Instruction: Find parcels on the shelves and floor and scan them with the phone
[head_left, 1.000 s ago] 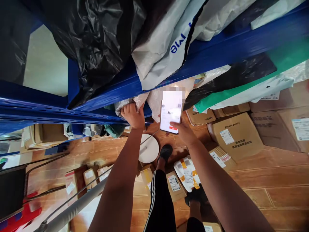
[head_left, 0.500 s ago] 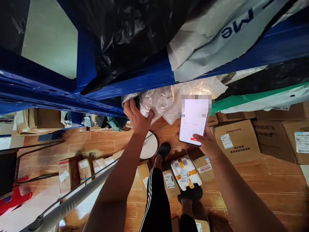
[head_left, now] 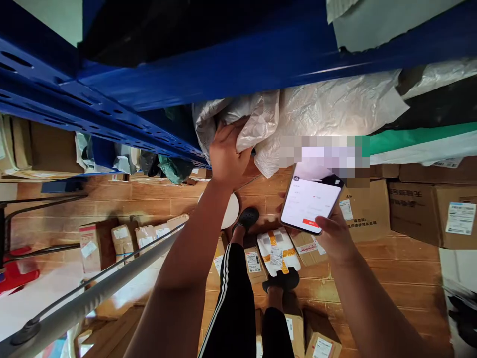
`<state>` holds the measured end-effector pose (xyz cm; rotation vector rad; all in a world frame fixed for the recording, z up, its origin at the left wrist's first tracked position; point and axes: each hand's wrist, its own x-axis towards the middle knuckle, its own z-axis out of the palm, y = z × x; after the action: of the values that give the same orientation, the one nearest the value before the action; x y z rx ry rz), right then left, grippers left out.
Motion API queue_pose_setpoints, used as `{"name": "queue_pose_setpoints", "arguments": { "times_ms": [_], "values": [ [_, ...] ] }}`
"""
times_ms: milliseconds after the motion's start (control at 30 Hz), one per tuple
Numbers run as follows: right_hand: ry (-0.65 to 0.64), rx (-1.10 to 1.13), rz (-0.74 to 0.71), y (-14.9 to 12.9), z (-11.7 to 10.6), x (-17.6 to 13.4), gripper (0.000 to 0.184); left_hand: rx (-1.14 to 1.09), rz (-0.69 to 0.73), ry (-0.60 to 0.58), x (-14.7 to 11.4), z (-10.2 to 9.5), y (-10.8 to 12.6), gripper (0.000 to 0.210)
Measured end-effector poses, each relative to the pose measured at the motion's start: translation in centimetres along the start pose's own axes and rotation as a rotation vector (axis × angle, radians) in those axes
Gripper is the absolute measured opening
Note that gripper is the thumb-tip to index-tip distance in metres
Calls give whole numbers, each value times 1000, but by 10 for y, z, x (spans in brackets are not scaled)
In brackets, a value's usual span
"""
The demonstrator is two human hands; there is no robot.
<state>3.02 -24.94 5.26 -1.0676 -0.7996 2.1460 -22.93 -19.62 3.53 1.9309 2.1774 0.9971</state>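
My left hand (head_left: 228,156) reaches in under the blue shelf beam, fingers tucked between pale plastic parcel bags. Its thumb lies against a crinkled grey-white plastic bag (head_left: 263,117), which it grips; the fingertips are hidden in the folds. To the right spreads a larger translucent white bag (head_left: 335,107). Below that, my right hand (head_left: 335,233) holds a smartphone (head_left: 303,201) with its lit screen facing me. The thumb rests by a red button low on the screen, and the screen's upper part is blurred out.
The blue metal shelf beam (head_left: 223,69) crosses above my hands. Cardboard boxes (head_left: 413,214) stand at the right. Several labelled parcels lie on the wooden floor (head_left: 398,278) around my feet. A grey pole (head_left: 112,288) slants across the lower left, near a round white base (head_left: 231,211).
My left hand has moved right and deeper among the bags, lifting a fold of the grey-white one. The phone has shifted right and tilted. The view has swung closer to the shelf beam.
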Motion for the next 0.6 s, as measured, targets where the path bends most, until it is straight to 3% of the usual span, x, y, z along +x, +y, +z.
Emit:
{"name": "queue_pose_setpoints", "arguments": {
  "times_ms": [100,200,300,433,533,600],
  "values": [
    [-32,-20,-51,-13,-6,-5,69,-29,75,-27,-11,-9,6,33],
    [-86,-52,-57,-19,-3,-12,55,-73,151,-116,-20,-19,11,33],
    [-184,-24,-46,-16,11,-13,52,-134,123,-168,-20,-25,-4,37],
    [-333,12,45,-9,39,-4,54,-18,-157,5,-15,-21,-37,48],
    [-440,9,130,-1,56,4,56,58,-336,183,-8,-8,-42,84],
    [-490,15,166,3,63,9,57,-38,-363,260,1,3,-40,84]
  ]
}}
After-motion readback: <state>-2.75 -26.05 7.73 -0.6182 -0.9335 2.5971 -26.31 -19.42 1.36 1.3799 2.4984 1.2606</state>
